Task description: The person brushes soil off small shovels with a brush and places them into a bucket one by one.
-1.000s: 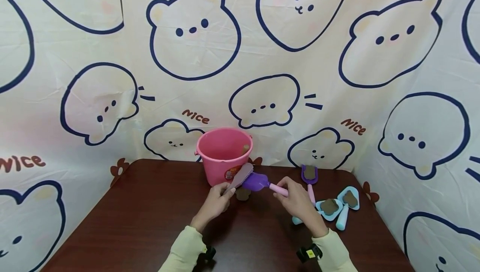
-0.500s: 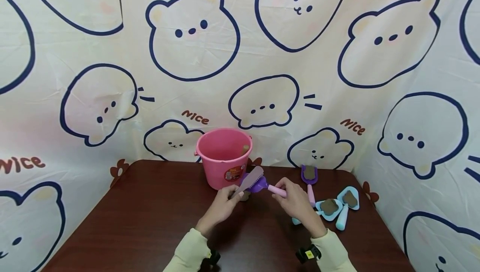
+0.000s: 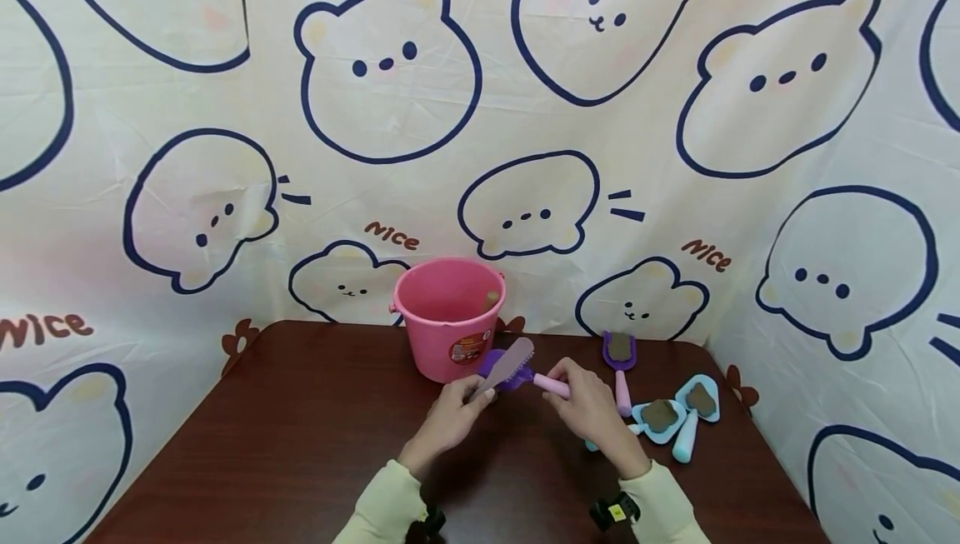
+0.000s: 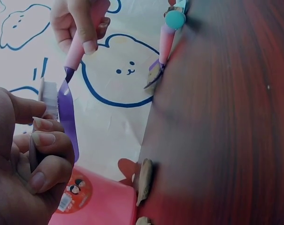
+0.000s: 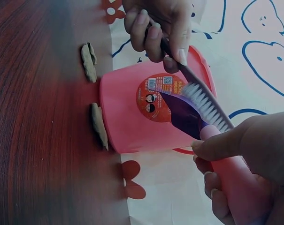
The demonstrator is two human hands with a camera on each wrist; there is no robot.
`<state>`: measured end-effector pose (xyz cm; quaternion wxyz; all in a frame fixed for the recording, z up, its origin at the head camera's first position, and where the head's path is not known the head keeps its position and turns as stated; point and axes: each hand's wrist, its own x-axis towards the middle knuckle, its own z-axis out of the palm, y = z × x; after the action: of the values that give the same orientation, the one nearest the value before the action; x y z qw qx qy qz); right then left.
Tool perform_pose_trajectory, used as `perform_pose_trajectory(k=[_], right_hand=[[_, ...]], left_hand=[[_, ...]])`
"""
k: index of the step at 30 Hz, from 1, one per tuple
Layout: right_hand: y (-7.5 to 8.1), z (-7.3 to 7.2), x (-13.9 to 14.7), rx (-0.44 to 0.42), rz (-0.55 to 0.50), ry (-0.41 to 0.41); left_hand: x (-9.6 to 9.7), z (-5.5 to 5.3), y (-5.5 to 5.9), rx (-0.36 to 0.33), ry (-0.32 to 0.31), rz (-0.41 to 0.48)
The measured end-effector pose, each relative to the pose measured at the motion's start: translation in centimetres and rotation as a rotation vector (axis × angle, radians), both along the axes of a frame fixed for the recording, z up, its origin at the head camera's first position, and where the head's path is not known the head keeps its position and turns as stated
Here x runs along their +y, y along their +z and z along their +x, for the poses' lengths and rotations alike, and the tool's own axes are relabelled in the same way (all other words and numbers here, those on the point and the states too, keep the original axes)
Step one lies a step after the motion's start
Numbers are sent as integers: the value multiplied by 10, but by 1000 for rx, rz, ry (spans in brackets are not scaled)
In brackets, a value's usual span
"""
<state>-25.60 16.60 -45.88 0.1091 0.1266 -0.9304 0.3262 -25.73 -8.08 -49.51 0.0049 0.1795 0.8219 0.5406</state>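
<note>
My left hand (image 3: pixel 447 421) grips a mauve brush (image 3: pixel 512 363) by its handle; white bristles show in the right wrist view. My right hand (image 3: pixel 588 404) holds the pink handle (image 5: pixel 240 187) of a toy shovel with a purple blade (image 5: pixel 184 115). The bristles lie against or right over the blade, which the brush partly covers in the head view. Both tools are raised in front of a pink bucket (image 3: pixel 438 348), which has a brown piece (image 3: pixel 491 299) inside. Two flat brown clay-like lumps (image 5: pixel 98 126) lie on the table by the bucket's base.
On the right of the dark wooden table (image 3: pixel 285 444) lie a purple shovel (image 3: pixel 630 361) and light-blue shovels (image 3: pixel 684 437), bearing brown lumps. A light-blue handle end is partly hidden by the right arm. Behind stands a bear-print cloth (image 3: pixel 540 111).
My left hand has moved right and slightly down, carrying the brush along the shovel blade toward its handle. The right hand has shifted slightly left with the shovel.
</note>
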Motion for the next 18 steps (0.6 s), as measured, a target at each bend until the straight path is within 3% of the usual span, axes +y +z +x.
perform_pose_trajectory(k=[5, 18], right_hand=[[0, 0, 1, 22, 10, -4], [5, -1, 6, 54, -16, -2]], left_hand=[[-4, -5, -5, 10, -30, 49], [-17, -13, -8, 18, 19, 49]])
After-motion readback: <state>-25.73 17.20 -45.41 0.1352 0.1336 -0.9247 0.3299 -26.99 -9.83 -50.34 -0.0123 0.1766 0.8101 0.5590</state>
